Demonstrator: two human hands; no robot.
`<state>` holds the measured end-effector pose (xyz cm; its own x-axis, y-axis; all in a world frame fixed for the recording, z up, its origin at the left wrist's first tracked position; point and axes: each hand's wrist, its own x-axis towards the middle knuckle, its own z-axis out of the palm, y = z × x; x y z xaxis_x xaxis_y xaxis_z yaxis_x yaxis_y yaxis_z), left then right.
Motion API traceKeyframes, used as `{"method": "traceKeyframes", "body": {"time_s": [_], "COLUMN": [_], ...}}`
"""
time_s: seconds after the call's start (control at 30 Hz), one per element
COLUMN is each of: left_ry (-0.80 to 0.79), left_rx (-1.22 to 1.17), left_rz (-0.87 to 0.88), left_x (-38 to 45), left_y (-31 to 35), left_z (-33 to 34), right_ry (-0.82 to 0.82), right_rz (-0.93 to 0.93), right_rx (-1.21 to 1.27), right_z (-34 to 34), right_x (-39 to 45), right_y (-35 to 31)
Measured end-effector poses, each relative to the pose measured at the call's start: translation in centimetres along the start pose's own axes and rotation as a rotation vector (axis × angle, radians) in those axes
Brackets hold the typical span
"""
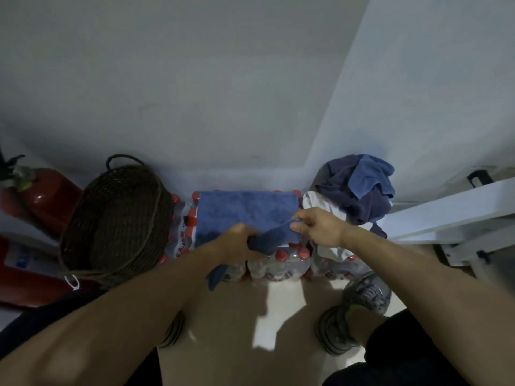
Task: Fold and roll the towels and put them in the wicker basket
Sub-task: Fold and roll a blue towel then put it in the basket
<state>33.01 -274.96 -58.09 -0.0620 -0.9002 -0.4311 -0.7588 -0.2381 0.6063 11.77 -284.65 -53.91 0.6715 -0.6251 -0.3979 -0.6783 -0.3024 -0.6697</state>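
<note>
Towel [245,213], blue, spread flat atop shrink-wrapped bottles [278,264], near edge lifted. Left of towel: red extinguisher [47,196] against the wall, then wicker basket [117,221] tilted, just beside the bottles. Left hand [239,243] at towel's near edge, grip clamped on bunched cloth, a tail hanging below. Right hand [317,228] at towel's near right corner, thumb and fingers pinching the fold. Right of towel: pile [359,188] of blue and purple cloths, well apart from basket. Shoe [362,299] on floor below pile.
</note>
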Motion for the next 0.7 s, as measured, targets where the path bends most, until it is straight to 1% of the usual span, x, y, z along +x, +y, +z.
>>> {"method": "traceKeyframes", "body": {"time_s": [0.07,0.17,0.23,0.3,0.47,0.5,0.57,0.63,0.7], "left_ry": [-0.058,-0.137,-0.154,-0.140,0.012,0.006,-0.064,-0.140,-0.144], "left_rx": [0.128,0.240,0.282,0.284,0.243,0.244,0.242,0.174,0.100], "left_rz": [-0.029,-0.124,-0.147,-0.117,-0.014,-0.029,-0.089,-0.138,-0.158], "left_x": [-0.4,-1.2,-2.0,-2.9,-4.6,-5.0,-6.0,-6.8,-7.1], "left_y": [-1.8,-4.4,-6.2,-7.5,-9.4,-10.0,-11.2,-12.1,-12.2], "left_z": [-1.2,-3.2,-4.4,-5.3,-4.9,-4.6,-4.3,-4.6,-5.3], "right_ry": [-0.046,-0.080,-0.089,-0.121,-0.187,-0.190,-0.211,-0.239,-0.283], "right_rz": [0.000,0.018,0.037,0.067,0.159,0.173,0.208,0.255,0.309], "right_rx": [0.125,0.200,0.247,0.271,0.200,0.211,0.234,0.240,0.251], "right_z": [1.1,2.3,1.9,1.2,0.0,-0.2,-0.5,-0.7,-0.7], "right_x": [-0.3,-0.4,-0.5,-1.0,-2.2,-2.4,-2.9,-3.2,-3.2], "right_y": [0.4,0.2,0.3,1.1,3.8,4.3,5.1,5.8,5.8]}}
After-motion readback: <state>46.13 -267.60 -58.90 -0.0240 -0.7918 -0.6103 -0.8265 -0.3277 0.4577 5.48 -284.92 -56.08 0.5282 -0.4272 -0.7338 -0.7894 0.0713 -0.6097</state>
